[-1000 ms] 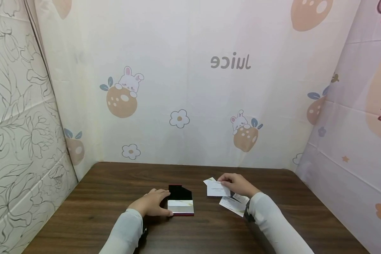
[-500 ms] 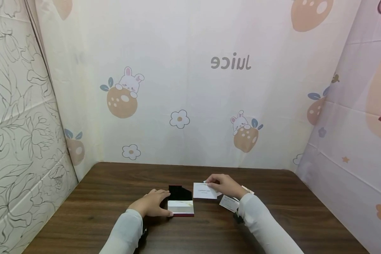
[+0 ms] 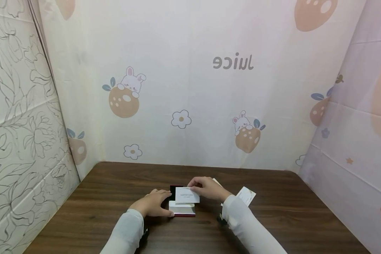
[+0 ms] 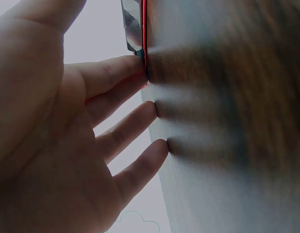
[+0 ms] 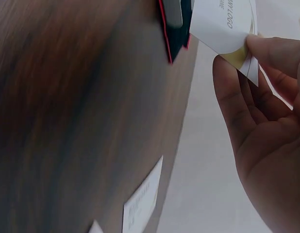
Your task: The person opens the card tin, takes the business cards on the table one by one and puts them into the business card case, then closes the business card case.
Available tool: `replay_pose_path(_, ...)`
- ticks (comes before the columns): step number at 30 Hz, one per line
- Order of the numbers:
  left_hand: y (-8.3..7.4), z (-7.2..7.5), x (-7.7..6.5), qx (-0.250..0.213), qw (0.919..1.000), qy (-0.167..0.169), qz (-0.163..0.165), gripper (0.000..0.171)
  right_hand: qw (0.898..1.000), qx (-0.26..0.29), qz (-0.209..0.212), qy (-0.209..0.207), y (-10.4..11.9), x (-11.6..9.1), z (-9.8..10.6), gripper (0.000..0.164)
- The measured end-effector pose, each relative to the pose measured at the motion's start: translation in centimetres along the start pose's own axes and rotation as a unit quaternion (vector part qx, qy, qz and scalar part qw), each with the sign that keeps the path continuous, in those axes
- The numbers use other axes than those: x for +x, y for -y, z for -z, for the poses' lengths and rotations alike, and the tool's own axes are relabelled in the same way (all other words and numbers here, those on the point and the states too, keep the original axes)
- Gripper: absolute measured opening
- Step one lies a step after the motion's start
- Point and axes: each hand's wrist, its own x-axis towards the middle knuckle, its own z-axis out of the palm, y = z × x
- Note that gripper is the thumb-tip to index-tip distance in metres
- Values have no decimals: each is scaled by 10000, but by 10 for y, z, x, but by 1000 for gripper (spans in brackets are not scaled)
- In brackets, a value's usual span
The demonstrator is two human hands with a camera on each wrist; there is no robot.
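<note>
White rectangular card (image 3: 186, 196) sits pinched in the right hand (image 3: 207, 188), reaching leftward over the black, red-edged, silver-fronted case (image 3: 183, 210), long side parallel to the case's front; the left hand (image 3: 151, 203), fingers extended, touches the case's left side.

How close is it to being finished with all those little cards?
Partway, I think. Looks done: a white card sits in the open case. In hand: the right grip pinches another card over the case. Left to do, probably: at least two loose cards on the table.
</note>
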Motion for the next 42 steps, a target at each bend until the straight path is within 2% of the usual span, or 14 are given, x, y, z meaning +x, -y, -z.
replay_pose_path(9,0,-1,1,86,9999,-53,-12,83,9999,-116,109,-59,6,9,-18,10)
replay_pose_path(17,1,-1,0,19,10000,-20,-30,83,9996,-226,143,-108,5,11,-25,9)
replay_pose_path(33,0,1,0,61,10000,18,-1,84,9988,-331,-62,350,4,10,-28,7)
replay_pose_path(42,-1,2,-1,-3,10000,54,-38,80,9964,-456,209,691,8,6,-28,7)
